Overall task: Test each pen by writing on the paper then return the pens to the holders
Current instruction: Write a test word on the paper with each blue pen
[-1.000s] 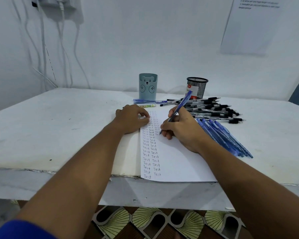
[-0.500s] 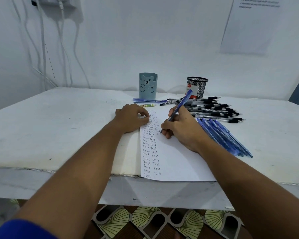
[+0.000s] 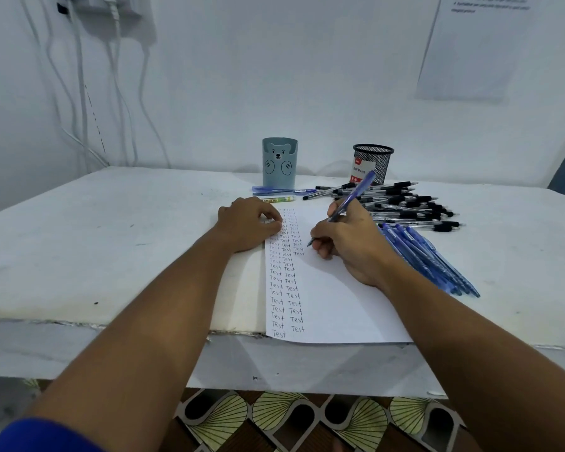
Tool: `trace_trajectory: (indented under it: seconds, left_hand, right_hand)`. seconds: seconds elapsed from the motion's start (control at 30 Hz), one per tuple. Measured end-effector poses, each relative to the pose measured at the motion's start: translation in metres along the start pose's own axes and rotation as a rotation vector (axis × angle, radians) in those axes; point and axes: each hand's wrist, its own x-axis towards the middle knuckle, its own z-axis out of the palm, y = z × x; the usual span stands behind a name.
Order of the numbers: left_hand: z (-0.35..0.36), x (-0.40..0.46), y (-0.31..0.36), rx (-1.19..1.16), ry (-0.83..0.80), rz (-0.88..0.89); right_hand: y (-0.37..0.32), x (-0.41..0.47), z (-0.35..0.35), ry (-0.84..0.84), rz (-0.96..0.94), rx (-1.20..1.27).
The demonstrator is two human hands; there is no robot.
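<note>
The right hand grips a blue pen, its tip on the paper now a touch right of where it sat a second ago: a third-column "Test" is likely under way. The left hand, fingers curled, presses the sheet's 11 o'clock corner. Two holders stand at 12 o'clock: a bear cup and a mesh cup. Black pens at 1 o'clock and blue pens at 3 o'clock are piled too thickly to count.

White table with paper, two holders, loose black pens, blue pens.
</note>
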Motion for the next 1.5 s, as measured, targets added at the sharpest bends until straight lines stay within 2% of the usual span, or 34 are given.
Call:
trace_trajectory:
  seconds: [0.1, 0.2, 0.3, 0.37, 0.7, 0.87, 1.17, 1.33, 1.43, 1.5]
  left_hand:
    - [0.001, 0.001, -0.002, -0.064, 0.015, -0.028]
    - [0.002, 0.003, -0.005, -0.160, 0.129, -0.052]
    - [0.000, 0.005, -0.006, -0.173, 0.244, -0.077]
    - [-0.001, 0.007, -0.007, -0.152, 0.263, -0.100]
    - [0.005, 0.018, -0.005, 0.022, 0.097, -0.148]
    - [0.007, 0.025, -0.006, 0.187, 0.034, -0.195]
    - [0.011, 0.029, -0.010, 0.346, 0.091, -0.294]
    - [0.010, 0.028, -0.013, 0.305, 0.198, -0.304]
    - [0.007, 0.024, -0.015, 0.266, 0.337, -0.301]
    - [0.004, 0.022, -0.014, 0.202, 0.432, -0.304]
  right_hand:
    - [-0.002, 0.004, -0.002, 0.074, 0.035, 0.175]
    - [-0.006, 0.005, -0.001, 0.161, 0.076, 0.272]
    - [-0.009, 0.007, -0.001, 0.221, 0.071, 0.287]
    - [-0.008, 0.009, -0.001, 0.254, 0.053, 0.246]
    - [0.001, 0.017, 0.001, 0.273, 0.000, 0.069]
    - [0.001, 0.018, 0.000, 0.273, -0.023, 0.075]
    - [0.000, 0.015, 0.000, 0.231, -0.041, 0.062]
    - [-0.010, 0.020, -0.003, 0.275, -0.136, -0.259]
    - [-0.029, 0.031, -0.019, 0.295, -0.172, -0.601]
    - [-0.042, 0.034, -0.033, 0.240, -0.125, -0.833]
